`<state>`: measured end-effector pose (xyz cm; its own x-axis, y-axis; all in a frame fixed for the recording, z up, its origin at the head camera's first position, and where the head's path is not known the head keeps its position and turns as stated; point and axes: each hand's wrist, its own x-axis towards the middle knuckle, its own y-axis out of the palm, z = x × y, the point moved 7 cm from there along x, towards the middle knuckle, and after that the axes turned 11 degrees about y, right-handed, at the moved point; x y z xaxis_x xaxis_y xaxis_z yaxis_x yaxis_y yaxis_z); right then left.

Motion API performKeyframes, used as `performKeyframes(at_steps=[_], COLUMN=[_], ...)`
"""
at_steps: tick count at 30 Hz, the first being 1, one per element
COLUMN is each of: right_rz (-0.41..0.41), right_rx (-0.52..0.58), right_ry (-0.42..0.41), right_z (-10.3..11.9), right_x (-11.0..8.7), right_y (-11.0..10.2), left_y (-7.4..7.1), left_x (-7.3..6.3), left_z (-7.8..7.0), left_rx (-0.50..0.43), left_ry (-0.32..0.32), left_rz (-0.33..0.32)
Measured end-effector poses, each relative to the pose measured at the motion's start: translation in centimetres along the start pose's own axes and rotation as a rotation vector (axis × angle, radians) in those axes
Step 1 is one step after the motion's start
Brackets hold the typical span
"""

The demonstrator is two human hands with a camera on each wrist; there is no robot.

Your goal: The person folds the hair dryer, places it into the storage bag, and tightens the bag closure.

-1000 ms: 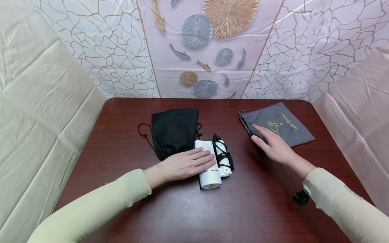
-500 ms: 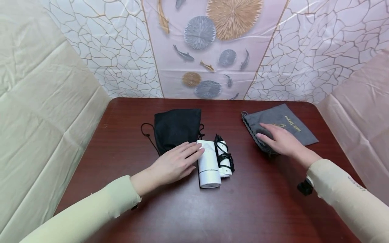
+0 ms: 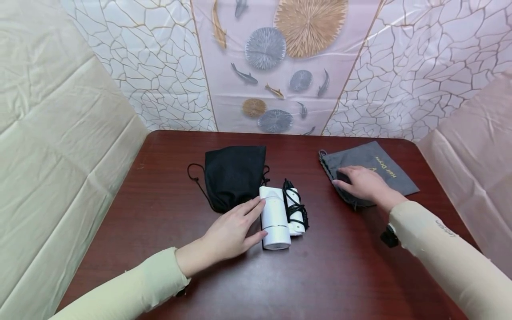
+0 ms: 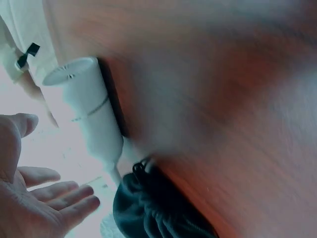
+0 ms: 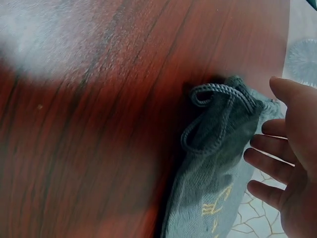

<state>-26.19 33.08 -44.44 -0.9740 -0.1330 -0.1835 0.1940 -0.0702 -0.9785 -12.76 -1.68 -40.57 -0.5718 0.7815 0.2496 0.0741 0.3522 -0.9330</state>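
Observation:
A white folding hair dryer (image 3: 275, 222) lies mid-table, its folded handle (image 3: 296, 215) wrapped in black cord. My left hand (image 3: 226, 235) is at the dryer's left side with thumb and fingers spread; in the left wrist view they stand a little apart from the white barrel (image 4: 86, 114). To the right, my right hand (image 3: 366, 183) hovers close over the drawstring end of a grey pouch (image 3: 394, 175) printed "Hair Dryer" in gold. The right wrist view has those fingers loosely extended beside the pouch's cord loops (image 5: 210, 119), holding nothing.
Behind the left hand, a black drawstring pouch (image 3: 236, 175) lies close to the dryer, its cord (image 3: 194, 178) looping out to the left. The dark red-brown table (image 3: 324, 275) has patterned cloth (image 3: 172, 66) hung behind it and plain cloth on both sides.
My left hand has come off the top of the hair dryer and moved to its left side, thumb spreading. The right hand has shifted slightly further over the grey pouch.

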Motion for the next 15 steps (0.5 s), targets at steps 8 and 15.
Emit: performKeyframes(at_steps=[8, 15], right_rz=[-0.047, -0.107], right_rx=[-0.094, -0.060], right_ry=[-0.048, -0.098], right_z=[0.6, 0.4], right_x=[0.7, 0.8], right_y=[0.8, 0.6], left_y=[1.0, 1.8], left_x=[0.0, 0.1], left_z=[-0.2, -0.5], left_rx=[-0.065, -0.080], left_ry=[-0.051, -0.071], left_rz=[-0.008, -0.015])
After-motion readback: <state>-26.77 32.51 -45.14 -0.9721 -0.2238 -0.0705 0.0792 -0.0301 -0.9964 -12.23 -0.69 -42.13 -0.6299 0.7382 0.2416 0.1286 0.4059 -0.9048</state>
